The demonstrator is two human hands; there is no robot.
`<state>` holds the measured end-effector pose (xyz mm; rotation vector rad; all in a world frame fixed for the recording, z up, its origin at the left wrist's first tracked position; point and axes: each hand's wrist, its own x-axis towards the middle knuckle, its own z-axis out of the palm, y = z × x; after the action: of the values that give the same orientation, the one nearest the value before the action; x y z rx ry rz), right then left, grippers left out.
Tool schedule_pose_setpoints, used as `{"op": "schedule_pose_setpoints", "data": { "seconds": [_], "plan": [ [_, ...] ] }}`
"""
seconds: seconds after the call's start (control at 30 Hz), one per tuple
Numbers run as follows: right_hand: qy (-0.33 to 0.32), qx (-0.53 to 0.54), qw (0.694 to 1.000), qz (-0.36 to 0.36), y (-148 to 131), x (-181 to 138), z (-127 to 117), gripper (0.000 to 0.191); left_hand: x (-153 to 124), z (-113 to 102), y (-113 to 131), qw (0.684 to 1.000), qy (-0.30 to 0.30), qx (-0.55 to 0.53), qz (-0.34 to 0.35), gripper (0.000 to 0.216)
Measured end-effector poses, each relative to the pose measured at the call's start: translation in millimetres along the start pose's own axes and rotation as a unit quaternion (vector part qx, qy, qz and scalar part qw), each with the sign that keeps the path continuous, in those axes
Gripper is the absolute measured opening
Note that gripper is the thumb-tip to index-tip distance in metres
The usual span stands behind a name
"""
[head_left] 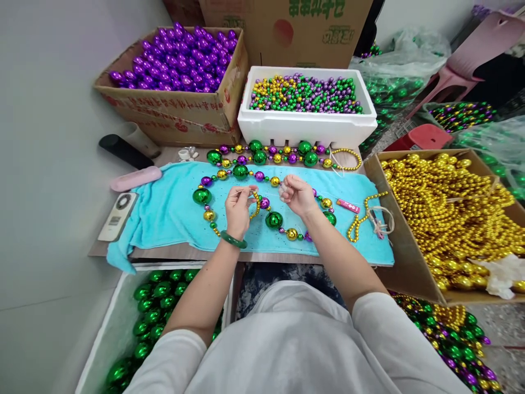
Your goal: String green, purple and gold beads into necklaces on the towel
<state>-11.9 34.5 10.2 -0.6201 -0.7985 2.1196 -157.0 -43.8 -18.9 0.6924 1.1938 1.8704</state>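
Observation:
My left hand (238,207), with a green bangle at the wrist, pinches the end of a short strand of small gold beads (256,203) over a turquoise towel (164,210). Close beside it my right hand (298,196) is closed in a pinch on something small and pale that I cannot make out. Around both hands lies a necklace loop of large green, purple and gold balls (274,220). A second such necklace (283,154) lies along the towel's far edge.
A cardboard box of purple balls (176,57) stands back left, a white foam box of mixed small beads (305,93) behind the towel. A box of gold beads (447,213) is at right, a bin of green balls (151,317) below left. A remote (117,215) and pink case (135,178) lie left.

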Motion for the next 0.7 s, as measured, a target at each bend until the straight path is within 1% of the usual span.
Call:
{"op": "schedule_pose_setpoints", "data": {
  "seconds": [0.07, 0.1, 0.17, 0.23, 0.27, 0.33, 0.4, 0.43, 0.5, 0.57, 0.63, 0.7],
  "plan": [
    [-0.002, -0.015, 1.0, -0.002, -4.4, 0.5, -0.7, 0.031, -2.0, 6.4, 1.9, 0.998, -0.002, -0.058, -0.031, 0.026],
    [-0.003, -0.023, 1.0, -0.004, -7.1, 0.6, -1.2, 0.031, -2.8, 9.2, 3.2, 0.997, -0.005, -0.069, -0.04, 0.027],
    [-0.004, -0.034, 0.999, -0.011, -13.2, 0.9, -2.3, 0.031, -3.7, 13.0, 7.1, 0.999, -0.009, -0.041, -0.022, 0.025],
    [-0.001, -0.034, 0.999, -0.023, -19.9, 1.4, -3.0, 0.031, -3.6, 14.5, 13.1, 0.998, -0.015, 0.048, 0.043, 0.02],
    [0.003, -0.031, 0.999, -0.029, -23.0, 1.9, -3.0, 0.03, -3.5, 14.8, 17.0, 0.991, -0.017, 0.101, 0.087, 0.018],
    [0.013, -0.019, 0.999, -0.036, -27.2, 3.5, -1.9, 0.029, -3.9, 15.5, 26.0, 0.966, -0.017, 0.19, 0.173, 0.015],
    [0.022, -0.004, 0.999, -0.034, -27.8, 6.1, 0.8, 0.028, -6.3, 18.2, 35.2, 0.944, -0.016, 0.237, 0.231, 0.013],
    [0.024, 0.004, 0.999, -0.027, -26.9, 7.7, 2.7, 0.028, -8.3, 20.3, 39.2, 0.939, -0.02, 0.243, 0.243, 0.012],
    [0.025, 0.019, 1.0, -0.004, -23.6, 11.2, 6.6, 0.028, -12.9, 25.3, 44.9, 0.948, -0.039, 0.216, 0.23, 0.014],
    [0.022, 0.029, 0.999, 0.02, -20.6, 15.0, 9.7, 0.029, -16.0, 28.7, 46.4, 0.971, -0.053, 0.143, 0.186, 0.014],
    [0.023, 0.033, 0.999, 0.027, -19.3, 18.4, 11.0, 0.03, -15.7, 28.3, 43.3, 0.988, -0.041, 0.06, 0.134, 0.015],
    [0.029, 0.028, 0.999, 0.021, -19.1, 21.2, 10.0, 0.033, -12.4, 24.5, 36.4, 0.996, -0.011, 0.001, 0.086, 0.019]
  ]
}}
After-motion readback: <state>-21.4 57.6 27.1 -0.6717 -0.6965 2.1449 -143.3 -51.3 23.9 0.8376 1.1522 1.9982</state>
